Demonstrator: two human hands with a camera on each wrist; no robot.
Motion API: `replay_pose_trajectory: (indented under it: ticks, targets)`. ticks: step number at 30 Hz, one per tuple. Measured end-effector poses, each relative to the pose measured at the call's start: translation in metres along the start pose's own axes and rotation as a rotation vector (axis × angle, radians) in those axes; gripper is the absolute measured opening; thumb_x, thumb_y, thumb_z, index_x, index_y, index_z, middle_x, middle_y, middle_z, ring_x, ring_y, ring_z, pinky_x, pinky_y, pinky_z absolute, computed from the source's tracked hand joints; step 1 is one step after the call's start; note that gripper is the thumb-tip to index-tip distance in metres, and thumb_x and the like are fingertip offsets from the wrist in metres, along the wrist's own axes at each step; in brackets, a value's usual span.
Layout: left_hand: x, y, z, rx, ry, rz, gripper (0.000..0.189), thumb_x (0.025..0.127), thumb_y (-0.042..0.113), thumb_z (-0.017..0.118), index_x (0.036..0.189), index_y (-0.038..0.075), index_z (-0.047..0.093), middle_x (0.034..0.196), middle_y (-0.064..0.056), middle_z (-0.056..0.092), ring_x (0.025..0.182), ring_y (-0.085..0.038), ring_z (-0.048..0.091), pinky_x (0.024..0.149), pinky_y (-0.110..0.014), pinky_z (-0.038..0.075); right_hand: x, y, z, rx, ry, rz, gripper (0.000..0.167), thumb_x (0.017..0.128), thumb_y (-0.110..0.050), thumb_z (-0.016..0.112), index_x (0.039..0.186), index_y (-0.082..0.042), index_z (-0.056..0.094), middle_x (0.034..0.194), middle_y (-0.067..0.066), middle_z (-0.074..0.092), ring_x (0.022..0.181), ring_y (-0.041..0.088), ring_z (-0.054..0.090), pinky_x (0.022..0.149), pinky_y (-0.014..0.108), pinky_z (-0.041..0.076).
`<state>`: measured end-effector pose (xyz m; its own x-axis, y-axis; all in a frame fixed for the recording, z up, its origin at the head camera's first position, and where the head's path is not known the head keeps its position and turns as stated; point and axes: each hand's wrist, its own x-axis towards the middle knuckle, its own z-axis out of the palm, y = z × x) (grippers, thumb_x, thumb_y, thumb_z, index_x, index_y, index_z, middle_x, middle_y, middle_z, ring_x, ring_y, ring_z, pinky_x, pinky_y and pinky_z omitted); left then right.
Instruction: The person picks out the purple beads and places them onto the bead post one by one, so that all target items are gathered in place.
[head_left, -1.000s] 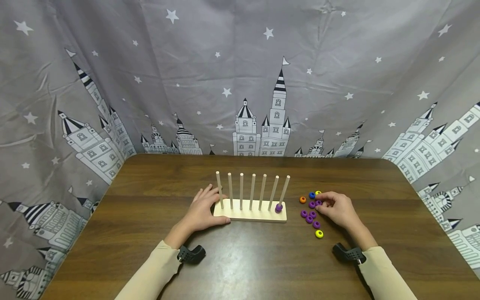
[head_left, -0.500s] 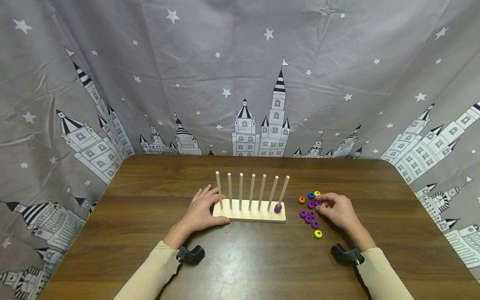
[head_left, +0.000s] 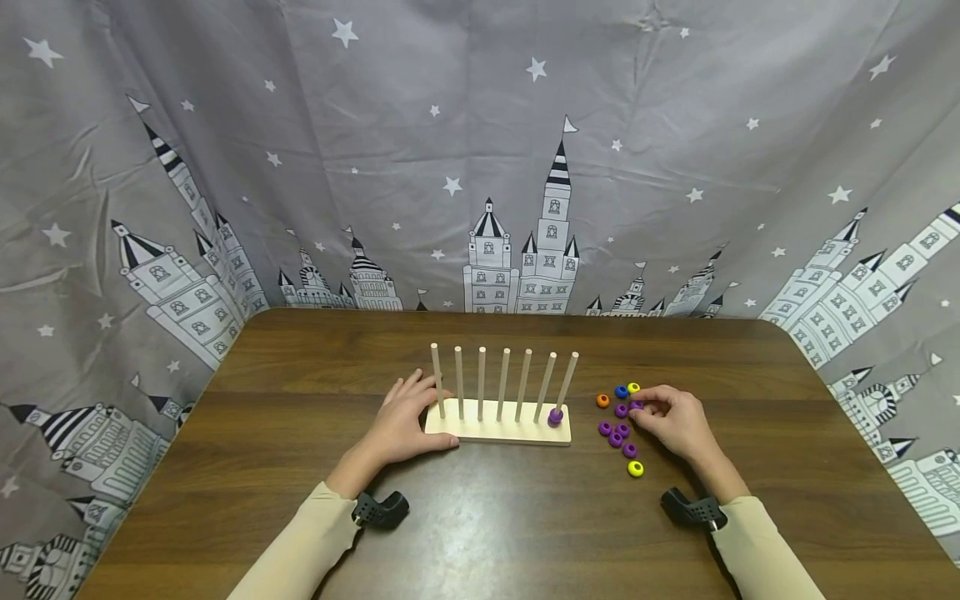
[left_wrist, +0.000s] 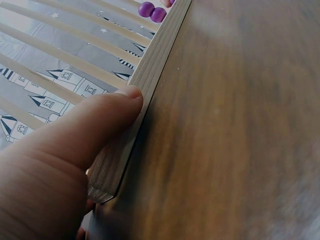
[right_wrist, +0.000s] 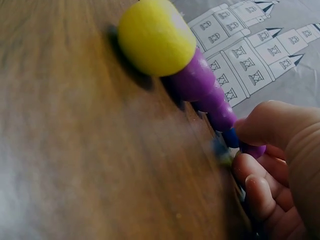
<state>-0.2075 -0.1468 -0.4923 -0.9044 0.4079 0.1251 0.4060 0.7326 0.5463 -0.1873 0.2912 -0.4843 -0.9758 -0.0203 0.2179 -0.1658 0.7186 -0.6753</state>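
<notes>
On the table stands a wooden peg rack (head_left: 497, 427) with a row of several upright dowels. My left hand (head_left: 405, 421) grips the left end of its base, thumb (left_wrist: 112, 107) along the front edge and fingers behind. Two purple beads (head_left: 555, 416) are stacked at the bottom of the rightmost dowel. To the right of the rack my right hand (head_left: 675, 419) pinches a purple bead (right_wrist: 254, 150) between thumb and fingers, low over the table. In the head view the fingertips partly cover that bead.
Around the right hand lie several loose purple beads (head_left: 615, 439), a blue bead (head_left: 621, 391), an orange bead (head_left: 602, 401), a far yellow bead (head_left: 633, 388) and a nearer yellow bead (head_left: 635, 468). A grey castle-print curtain (head_left: 450, 150) hangs behind the brown table (head_left: 480, 517).
</notes>
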Motion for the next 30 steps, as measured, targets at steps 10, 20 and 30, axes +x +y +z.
replay_pose_trajectory:
  ticks: [10,20,30]
  targets:
    - [-0.0005,0.001,-0.0007,0.0,-0.001,-0.002,0.065,0.073,0.047,0.084,0.126,0.013,0.069,0.155,-0.021,0.05,0.153,-0.048,0.028,0.125,-0.068,0.015,-0.0019,-0.0001,0.0007,-0.005,0.056,-0.022,0.012,0.079,-0.002,0.079,0.091,-0.002,0.077,0.079,0.004,0.066,0.066,-0.007,0.05,0.059,0.013,0.046]
    - [-0.001,0.0012,-0.0015,-0.005,0.004,0.002,0.065,0.072,0.047,0.085,0.125,0.014,0.069,0.154,-0.02,0.05,0.153,-0.048,0.029,0.125,-0.069,0.016,-0.0023,0.0,0.0004,-0.001,0.044,-0.018,0.012,0.08,-0.002,0.079,0.092,0.0,0.077,0.08,0.006,0.068,0.066,-0.007,0.051,0.059,0.012,0.047]
    - [-0.0008,0.0016,-0.0013,-0.01,0.003,0.0,0.064,0.072,0.047,0.085,0.125,0.014,0.069,0.154,-0.02,0.05,0.153,-0.048,0.028,0.125,-0.069,0.015,-0.0025,-0.002,-0.0014,-0.009,0.029,0.003,0.013,0.08,-0.003,0.08,0.093,-0.001,0.077,0.082,0.007,0.069,0.066,-0.006,0.051,0.059,0.013,0.047]
